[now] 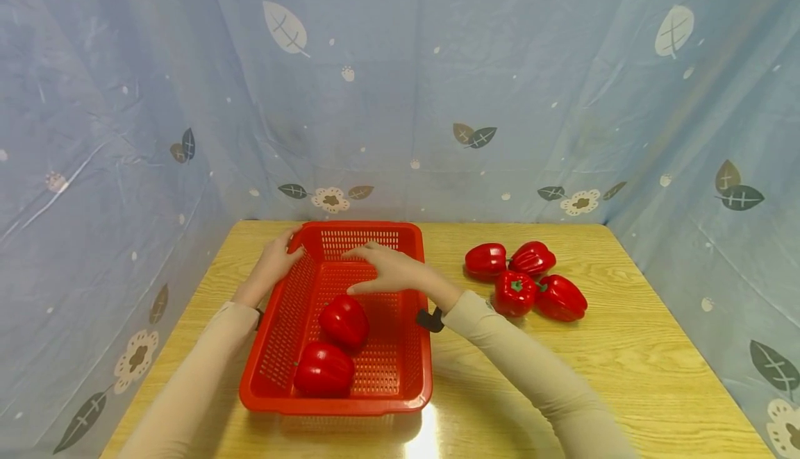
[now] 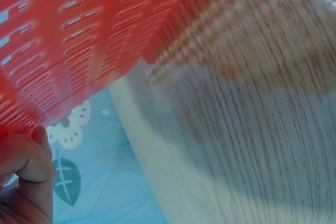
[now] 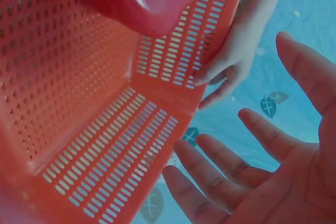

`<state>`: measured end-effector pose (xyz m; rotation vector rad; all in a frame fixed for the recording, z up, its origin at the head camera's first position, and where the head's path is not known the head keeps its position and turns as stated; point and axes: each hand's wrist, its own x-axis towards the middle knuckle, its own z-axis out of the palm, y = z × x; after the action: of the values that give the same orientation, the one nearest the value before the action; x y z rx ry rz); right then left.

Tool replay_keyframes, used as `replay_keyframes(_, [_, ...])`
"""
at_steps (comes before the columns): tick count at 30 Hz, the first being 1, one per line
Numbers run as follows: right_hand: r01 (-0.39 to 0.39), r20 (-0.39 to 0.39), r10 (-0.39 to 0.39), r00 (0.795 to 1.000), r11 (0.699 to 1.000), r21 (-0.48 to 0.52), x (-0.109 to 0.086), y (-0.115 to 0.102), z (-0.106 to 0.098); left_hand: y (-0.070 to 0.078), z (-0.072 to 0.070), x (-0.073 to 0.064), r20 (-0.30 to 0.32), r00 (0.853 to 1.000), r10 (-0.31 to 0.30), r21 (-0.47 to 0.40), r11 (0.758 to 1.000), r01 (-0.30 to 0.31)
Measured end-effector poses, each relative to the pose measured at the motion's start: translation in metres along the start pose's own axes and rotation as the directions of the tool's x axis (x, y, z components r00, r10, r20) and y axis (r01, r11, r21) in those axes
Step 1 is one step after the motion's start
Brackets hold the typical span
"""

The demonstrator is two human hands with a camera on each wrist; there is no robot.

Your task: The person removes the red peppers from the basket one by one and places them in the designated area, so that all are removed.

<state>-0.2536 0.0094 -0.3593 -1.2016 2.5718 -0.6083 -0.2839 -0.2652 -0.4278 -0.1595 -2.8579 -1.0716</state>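
A red plastic basket (image 1: pixel 337 405) with slotted walls stands on the left half of the table. Two red bell peppers lie in it, one bell pepper (image 1: pixel 323 370) by the near wall and another bell pepper (image 1: pixel 345 321) just behind. My left hand (image 1: pixel 275 261) grips the basket's left rim near the far corner; the left wrist view shows its curled fingers (image 2: pixel 31 156) at the rim. Over the inside of the basket hovers my right hand (image 1: pixel 390 271), fingers spread and holding nothing. In the right wrist view its fingers (image 3: pixel 215 182) are extended, apart from the pepper.
Several more red bell peppers (image 1: pixel 515 294) lie grouped on the wooden table (image 1: pixel 637 376), right of the basket. A blue curtain (image 1: pixel 387 98) with leaves and flowers hangs behind the table and along both sides.
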Motion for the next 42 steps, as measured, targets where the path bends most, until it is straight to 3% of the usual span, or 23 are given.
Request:
replay_keyframes(8, [-0.014, 0.055, 0.011, 0.998, 0.999, 0.041, 0.012, -0.002, 0.013, 0.001, 0.003, 0.001, -0.014, 1.000, 0.008, -0.010, 1.000, -0.008])
replay_keyframes(18, [-0.048, 0.118, 0.047, 0.992, 0.999, 0.002, 0.022, -0.006, 0.028, -0.002, 0.003, 0.000, -0.013, 1.000, 0.022, -0.016, 1.000, -0.022])
replay_keyframes(26, [-0.058, 0.227, 0.064, 0.972, 0.998, -0.032, 0.027, -0.007, 0.036, -0.004, 0.001, 0.001, -0.014, 0.999, 0.044, -0.021, 0.999, -0.044])
replay_keyframes(36, [-0.034, 0.259, 0.034, 0.965, 0.999, -0.005, 0.037, 0.003, 0.049, -0.005, 0.000, 0.001, -0.016, 0.999, 0.046, -0.021, 0.999, -0.046])
replay_keyframes(42, [-0.072, 0.305, 0.058, 0.951, 0.997, 0.035, 0.035, 0.003, 0.052, -0.005, 0.001, 0.001, -0.025, 0.999, 0.041, -0.012, 0.999, -0.041])
